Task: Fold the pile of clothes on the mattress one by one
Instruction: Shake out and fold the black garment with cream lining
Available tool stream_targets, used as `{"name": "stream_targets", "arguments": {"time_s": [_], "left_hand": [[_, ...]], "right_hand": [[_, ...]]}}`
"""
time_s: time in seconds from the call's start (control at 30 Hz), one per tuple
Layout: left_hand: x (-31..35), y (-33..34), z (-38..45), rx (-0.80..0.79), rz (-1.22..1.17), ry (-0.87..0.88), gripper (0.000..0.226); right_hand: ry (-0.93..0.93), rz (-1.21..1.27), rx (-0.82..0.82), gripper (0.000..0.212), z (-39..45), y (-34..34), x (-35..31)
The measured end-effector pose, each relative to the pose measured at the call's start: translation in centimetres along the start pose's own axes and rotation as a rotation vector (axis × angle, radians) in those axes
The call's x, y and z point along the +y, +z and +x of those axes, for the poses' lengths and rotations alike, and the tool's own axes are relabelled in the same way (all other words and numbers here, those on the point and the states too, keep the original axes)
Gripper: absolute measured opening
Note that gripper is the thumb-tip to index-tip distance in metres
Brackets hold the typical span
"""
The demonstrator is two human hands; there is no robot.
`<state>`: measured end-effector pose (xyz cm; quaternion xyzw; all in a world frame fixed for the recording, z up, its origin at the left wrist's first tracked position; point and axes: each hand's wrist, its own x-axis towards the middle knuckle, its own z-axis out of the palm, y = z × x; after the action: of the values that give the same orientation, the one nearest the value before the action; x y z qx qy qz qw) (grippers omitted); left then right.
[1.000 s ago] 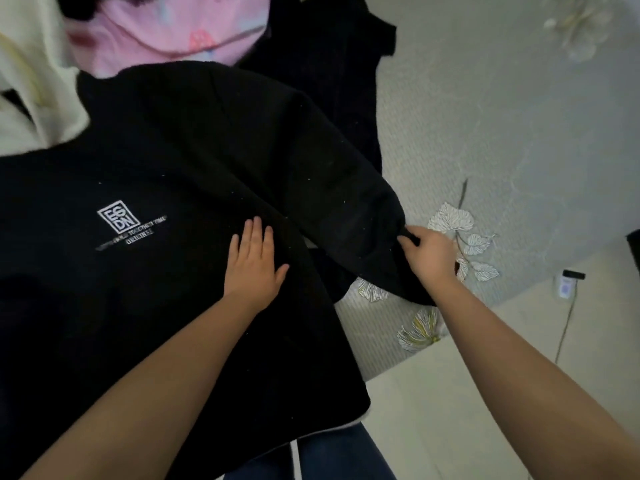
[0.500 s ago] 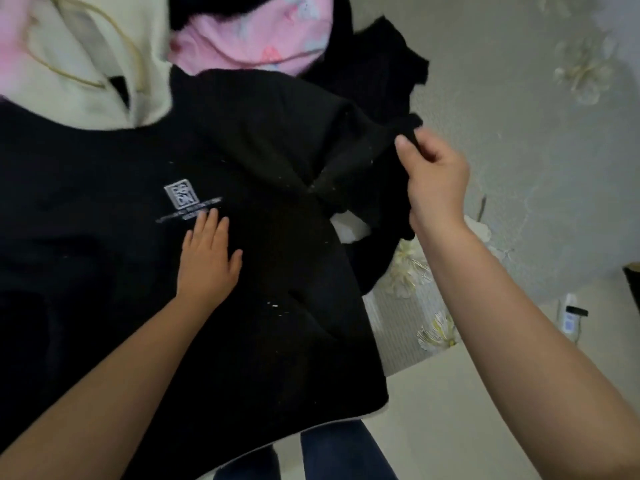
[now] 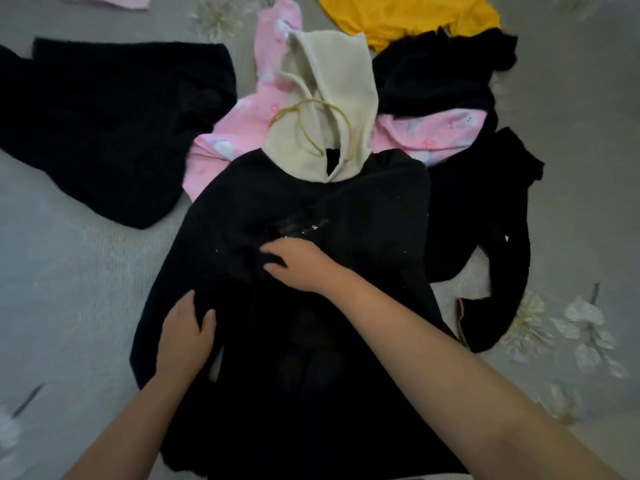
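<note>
Since half a second ago the right hand (image 3: 301, 263) has been brought down from its raised position onto the chest of the black sweatshirt (image 3: 311, 341), where folded fabric is pinched between curled fingers; the left hand (image 3: 185, 336) has been shifted to the garment's left edge, and cloth is gripped there; the sweatshirt is spread on the grey mattress (image 3: 69, 289); beyond it a cream hood (image 3: 329, 105) is laid over a pink garment (image 3: 242, 133); further off, black clothes (image 3: 114, 126) and a yellow garment (image 3: 408, 15) are seen.
</note>
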<state>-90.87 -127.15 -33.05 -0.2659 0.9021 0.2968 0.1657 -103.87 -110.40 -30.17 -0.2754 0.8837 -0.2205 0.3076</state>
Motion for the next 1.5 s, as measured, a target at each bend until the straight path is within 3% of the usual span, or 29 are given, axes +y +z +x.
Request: {"name": "stream_targets", "arguments": {"time_s": [0.07,0.17,0.23,0.27,0.37,0.47,0.53,0.63,0.77,0.83,0.93,1.0,1.07,1.17,1.23,1.3,1.4,1.5], "left_hand": [[0.0,0.5,0.4,-0.077,-0.055,0.008,0.055],[1.9,1.6,1.3,-0.071,-0.067,0.149,0.051],[3.7,2.5,2.0,-0.016,-0.14,0.215,0.045],[4.6,2.8,2.4,0.002,-0.209,0.191,0.046],[6.5,3.6,3.6,-0.01,-0.342,0.027,0.067],[7.4,3.9,4.1,-0.127,-0.031,0.007,0.09],[7.8,3.9,4.4,-0.171,0.211,0.042,0.088],[8.1,3.0,5.6,-0.112,0.258,0.045,0.068],[8.9,0.3,7.2,0.066,-0.017,0.066,0.042],[9.8,-0.5,8.1,0.123,-0.126,0.044,0.035],[11.7,0.2,8.9,0.101,-0.16,0.086,0.029],[12.8,1.2,8.9,0.091,-0.184,0.107,0.026],[12.9,1.9,8.7,0.123,-0.19,0.099,0.028],[11.2,1.8,8.5,0.194,-0.151,0.042,0.029],[9.9,1.2,8.3,0.205,-0.081,0.033,0.025],[9.4,0.5,8.4,0.205,-0.023,0.076,0.025],[9.9,0.0,9.2,0.249,-0.001,0.197,0.028],[11.4,0.7,10.1,0.284,-0.016,0.255,0.032]], "right_hand": [[0.085,0.101,0.035,0.036,-2.3,1.1,2.0],[0.221,0.123,0.309,0.03,-6.5,0.6,5.4],[0.283,-0.028,0.525,0.031,-8.6,0.0,7.7],[0.34,-0.126,0.553,0.038,-9.3,-0.1,9.1],[0.634,-0.268,0.379,0.072,-10.8,-0.1,12.7],[0.86,0.146,0.372,0.075,-10.4,0.4,14.9],[0.89,0.345,0.435,0.057,-9.2,0.7,15.7],[0.885,0.261,0.556,0.013,-8.1,0.7,16.1],[0.913,0.106,0.911,0.017,-9.1,-2.3,16.9],[0.891,-0.028,0.985,0.019,-10.5,-4.6,17.9],[0.854,-0.094,1.08,0.021,-12.3,-6.8,19.1],[0.884,0.028,1.189,0.022,-12.4,-7.1,19.7],[0.937,0.312,1.134,0.026,-11.5,-6.4,20.2],[0.931,0.547,0.727,0.045,-10.1,-4.0,20.3],[0.866,0.47,0.657,0.04,-9.6,-2.9,20.3],[0.842,0.313,0.75,0.031,-9.7,-3.2,20.0],[0.771,0.002,0.854,0.04,-11.2,-4.0,21.0],[0.859,-0.111,0.638,0.059,-12.4,-3.6,22.1]]}}
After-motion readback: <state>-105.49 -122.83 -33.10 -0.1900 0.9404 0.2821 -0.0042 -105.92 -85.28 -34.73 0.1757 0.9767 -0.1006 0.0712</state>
